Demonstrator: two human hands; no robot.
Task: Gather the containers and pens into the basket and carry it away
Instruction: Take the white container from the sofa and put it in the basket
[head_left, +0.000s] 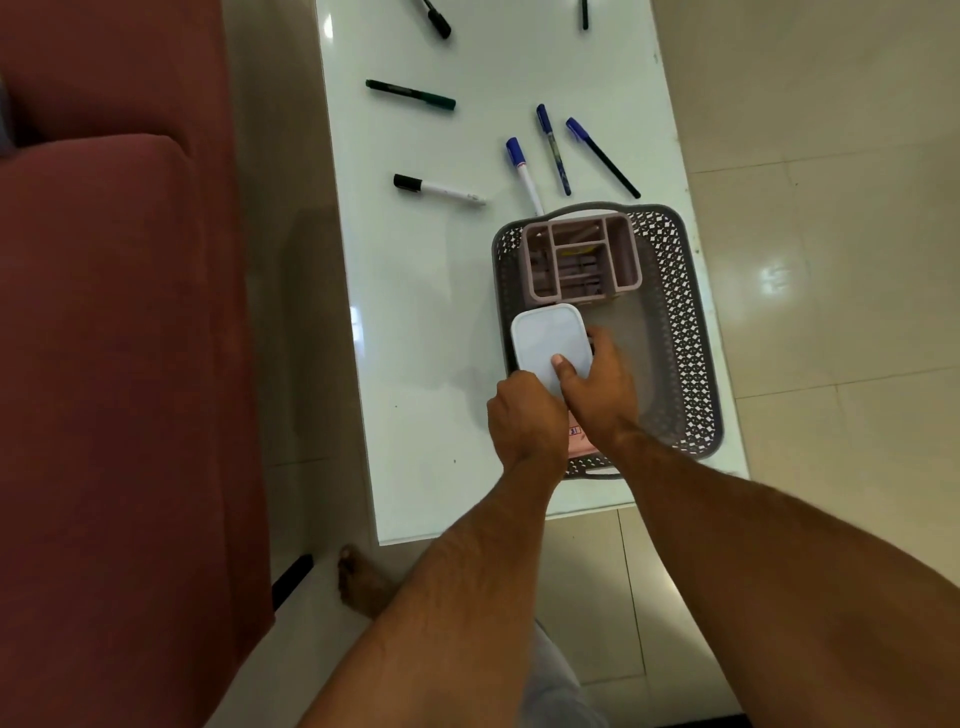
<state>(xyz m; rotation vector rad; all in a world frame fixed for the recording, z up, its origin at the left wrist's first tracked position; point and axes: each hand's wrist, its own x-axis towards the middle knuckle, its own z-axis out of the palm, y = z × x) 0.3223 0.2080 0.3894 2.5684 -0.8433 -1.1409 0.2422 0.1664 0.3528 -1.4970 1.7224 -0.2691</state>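
Box (549, 347), white lid, at basket's (691, 312) near-left corner, over rim. Left hand (525, 415) grips its near end; right hand (597, 387) clasps right side, thumb on lid. Organizer (582, 257) inside basket, far end. Seven pens loose on table (415, 312) beyond.

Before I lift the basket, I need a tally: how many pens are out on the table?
7: two at the far edge, green, black-capped white, three blue-capped near the basket.
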